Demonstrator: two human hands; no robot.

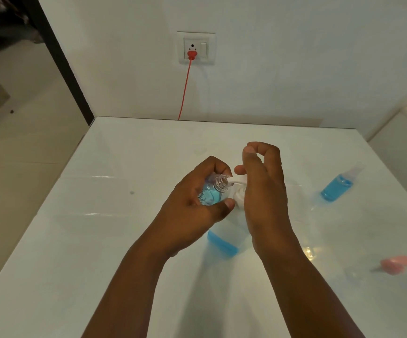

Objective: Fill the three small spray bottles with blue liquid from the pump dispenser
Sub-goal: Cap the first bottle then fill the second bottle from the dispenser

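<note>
The left hand [192, 198] grips a small clear plastic spray bottle [213, 191], its fingers [216, 167] curled round the body and the thumb along the near side. This uncapped bottle is tilted, its threaded open neck turned toward the white spout of the pump dispenser [224, 242], and the spout tip sits right at the neck. Blue liquid fills the lower part of the held bottle.

The right hand [263, 189] rests on top of the dispenser's white pump head, with its fingers loosely bent over it (whether they clasp the head or only press on it cannot be told). The dispenser itself is a clear bottle with a band of blue liquid low in its body, standing on the glossy white surface [100, 240] just below both hands.

Well to the right, a second small clear spray bottle filled with blue liquid [337, 189] stands on the surface with its clear cap on. Nearer the right edge lies a pink plastic cap [398, 264], blurred, and between it and the right forearm a small clear object that is too faint to identify.

On the white wall behind, a red plug [192, 54] sits in a white wall socket [196, 48], and its red cable [185, 89] drops behind the surface
</note>
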